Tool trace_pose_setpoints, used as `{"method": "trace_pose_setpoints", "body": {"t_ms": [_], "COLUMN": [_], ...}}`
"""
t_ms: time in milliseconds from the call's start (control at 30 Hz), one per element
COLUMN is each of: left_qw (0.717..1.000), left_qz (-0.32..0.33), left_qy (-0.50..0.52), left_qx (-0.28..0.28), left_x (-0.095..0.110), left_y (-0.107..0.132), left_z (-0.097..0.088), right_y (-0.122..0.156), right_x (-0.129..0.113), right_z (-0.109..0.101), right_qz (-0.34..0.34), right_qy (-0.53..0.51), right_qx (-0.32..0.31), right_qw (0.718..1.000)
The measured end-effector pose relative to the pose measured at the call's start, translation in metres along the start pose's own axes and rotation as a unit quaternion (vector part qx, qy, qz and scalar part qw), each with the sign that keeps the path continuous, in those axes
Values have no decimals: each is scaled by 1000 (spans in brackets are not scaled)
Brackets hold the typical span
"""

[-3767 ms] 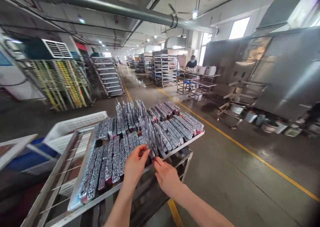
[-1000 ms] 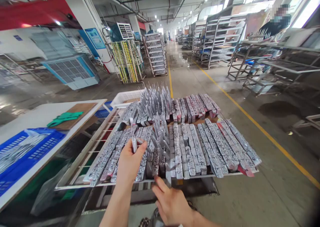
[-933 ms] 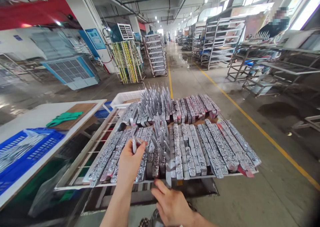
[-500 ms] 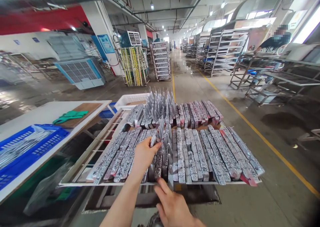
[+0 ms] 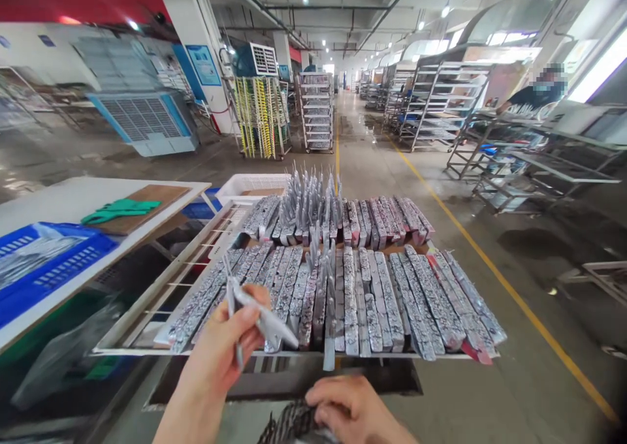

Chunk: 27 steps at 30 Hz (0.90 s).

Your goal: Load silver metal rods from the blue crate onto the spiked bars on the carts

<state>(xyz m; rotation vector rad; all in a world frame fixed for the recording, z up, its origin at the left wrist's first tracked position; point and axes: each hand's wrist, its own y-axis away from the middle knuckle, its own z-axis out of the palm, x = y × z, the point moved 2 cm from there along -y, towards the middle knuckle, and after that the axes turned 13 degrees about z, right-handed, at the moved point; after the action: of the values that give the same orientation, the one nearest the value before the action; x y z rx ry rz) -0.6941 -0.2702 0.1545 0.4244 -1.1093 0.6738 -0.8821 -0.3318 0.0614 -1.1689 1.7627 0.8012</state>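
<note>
My left hand is closed on two or so grey, flat pointed pieces, held above the front left of a rack. The pieces fan apart between thumb and fingers. Below the rack's front edge, my right hand has its fingers curled against a dark patterned bundle; what they grip, if anything, is hidden. Speckled grey blocks stand in two rows on the rack. Thin grey pieces stick up from the middle of the near row, with a thicker cluster behind.
At left, a white table carries a blue basket of grey pieces and green gloves. A white crate sits behind the rack. Tall wheeled racks stand farther off. At the right, a person is by metal tables.
My left hand has drawn back and left from the near row, bringing the grey pieces with it. My right hand has dropped from the block's front end to the dark bundle.
</note>
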Motion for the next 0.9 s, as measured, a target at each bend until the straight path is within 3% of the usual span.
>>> {"method": "trace_pose_setpoints", "body": {"t_ms": [67,133,233,367,567,700,800,900], "left_qw": [995,982,959,942,919,923,926,918], "left_qz": [-88,-165,-228,-226,-245,-219,-207,-240], "left_qy": [33,49,120,232,296,303,302,308], "left_qx": [-26,-70,-121,-91,-91,-96,-89,-71], "left_x": [-13,-30,-54,-74,-87,-89,-87,-85], "left_y": [25,49,71,80,90,94,95,97], "left_z": [-9,-12,-8,-5,-11,-13,-12,-10], "right_y": [12,19,18,-2,-25,-32,-35,-32], "right_x": [-2,-7,-17,-23,-34,-42,-44,-50], "right_z": [-19,-40,-61,-65,-59,-56,-54,-57], "right_qz": [40,84,121,128,138,125,135,151], "right_qy": [-73,-100,-28,79,160,163,168,151], "right_qx": [22,83,189,235,204,197,229,291], "right_qw": [996,988,974,960,956,959,949,932]}}
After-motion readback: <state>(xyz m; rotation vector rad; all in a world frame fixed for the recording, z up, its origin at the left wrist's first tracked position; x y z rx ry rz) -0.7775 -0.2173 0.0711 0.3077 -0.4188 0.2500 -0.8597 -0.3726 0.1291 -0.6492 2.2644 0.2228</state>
